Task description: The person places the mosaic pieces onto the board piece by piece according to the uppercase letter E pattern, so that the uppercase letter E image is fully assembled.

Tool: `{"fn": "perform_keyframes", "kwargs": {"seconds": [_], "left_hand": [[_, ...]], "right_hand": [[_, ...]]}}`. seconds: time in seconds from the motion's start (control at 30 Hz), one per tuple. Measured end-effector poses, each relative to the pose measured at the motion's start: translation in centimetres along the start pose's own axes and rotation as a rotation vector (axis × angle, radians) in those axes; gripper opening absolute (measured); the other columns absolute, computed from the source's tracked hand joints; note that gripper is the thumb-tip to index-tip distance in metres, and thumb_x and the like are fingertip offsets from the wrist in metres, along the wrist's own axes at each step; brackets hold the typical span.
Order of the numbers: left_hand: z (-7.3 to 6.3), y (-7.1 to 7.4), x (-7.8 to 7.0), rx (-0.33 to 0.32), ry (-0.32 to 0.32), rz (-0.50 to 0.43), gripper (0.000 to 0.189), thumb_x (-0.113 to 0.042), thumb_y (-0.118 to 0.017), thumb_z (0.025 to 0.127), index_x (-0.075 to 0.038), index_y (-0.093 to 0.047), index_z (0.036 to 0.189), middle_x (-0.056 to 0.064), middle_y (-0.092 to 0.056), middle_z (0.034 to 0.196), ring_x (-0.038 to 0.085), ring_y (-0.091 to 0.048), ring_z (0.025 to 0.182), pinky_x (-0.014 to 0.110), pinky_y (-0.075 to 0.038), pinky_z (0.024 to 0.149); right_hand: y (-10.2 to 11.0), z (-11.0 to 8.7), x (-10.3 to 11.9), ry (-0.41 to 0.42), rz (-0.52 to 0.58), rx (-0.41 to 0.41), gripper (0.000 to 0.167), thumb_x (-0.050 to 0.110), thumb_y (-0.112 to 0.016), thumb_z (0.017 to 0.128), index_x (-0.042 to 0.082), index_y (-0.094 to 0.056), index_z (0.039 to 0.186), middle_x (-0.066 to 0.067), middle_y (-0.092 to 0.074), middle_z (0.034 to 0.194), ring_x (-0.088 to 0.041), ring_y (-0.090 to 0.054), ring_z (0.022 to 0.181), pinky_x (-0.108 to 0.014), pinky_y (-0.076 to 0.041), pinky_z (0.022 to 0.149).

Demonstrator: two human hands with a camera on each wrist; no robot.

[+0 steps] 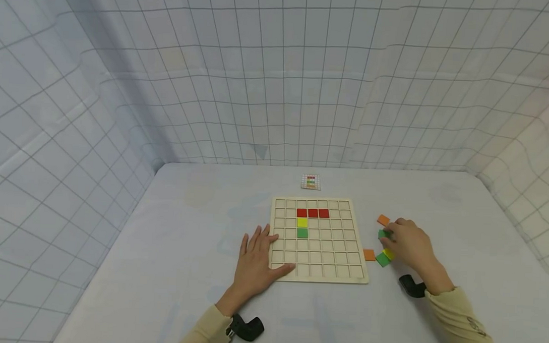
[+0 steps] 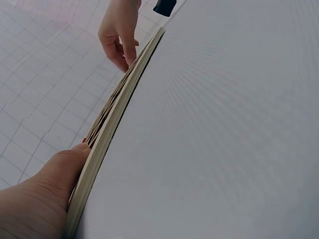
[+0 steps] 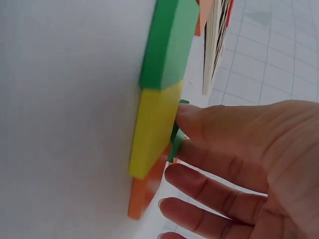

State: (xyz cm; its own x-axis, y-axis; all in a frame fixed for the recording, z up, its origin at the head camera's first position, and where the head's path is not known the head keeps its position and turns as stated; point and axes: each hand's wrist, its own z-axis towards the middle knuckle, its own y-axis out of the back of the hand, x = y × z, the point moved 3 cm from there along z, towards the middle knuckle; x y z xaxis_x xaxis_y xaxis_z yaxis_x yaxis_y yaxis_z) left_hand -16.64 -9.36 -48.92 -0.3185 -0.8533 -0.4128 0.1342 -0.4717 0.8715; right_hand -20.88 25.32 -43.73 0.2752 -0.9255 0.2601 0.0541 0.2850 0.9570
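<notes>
My left hand (image 1: 255, 261) spread on board (image 1: 321, 246), my right hand (image 1: 409, 243) right of it pinching green tile (image 1: 381, 234), likely light, stiff, best edge-held.

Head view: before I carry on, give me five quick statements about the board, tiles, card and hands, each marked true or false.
1. Three red tiles lie side by side on the board. True.
2. The left hand rests at the board's right edge. False: it is at the left edge.
3. The small card lies beyond the board's far edge. True.
4. The right hand holds a red tile. False: its fingers pinch a loose green tile.
5. On the board, the yellow tile sits between a red tile and the green tile. True.
</notes>
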Motion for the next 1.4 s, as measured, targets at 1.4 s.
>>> {"fn": "perform_keyframes", "kwargs": {"seconds": [1.4], "left_hand": [[0.1,0.1,-0.1,0.027,0.018,-0.005,0.083,-0.068,-0.061,0.077,-0.010,-0.045,0.134,0.011,-0.026,0.153,0.027,-0.015,0.142,0.048,-0.001,0.112]], "right_hand": [[-3.7,5.9,10.5,0.242,0.549,0.131,0.003,0.004,-0.071,0.084,0.004,-0.067,0.085,0.005,-0.063,0.081,-0.010,-0.059,0.073,-0.029,-0.050,0.068]]}}
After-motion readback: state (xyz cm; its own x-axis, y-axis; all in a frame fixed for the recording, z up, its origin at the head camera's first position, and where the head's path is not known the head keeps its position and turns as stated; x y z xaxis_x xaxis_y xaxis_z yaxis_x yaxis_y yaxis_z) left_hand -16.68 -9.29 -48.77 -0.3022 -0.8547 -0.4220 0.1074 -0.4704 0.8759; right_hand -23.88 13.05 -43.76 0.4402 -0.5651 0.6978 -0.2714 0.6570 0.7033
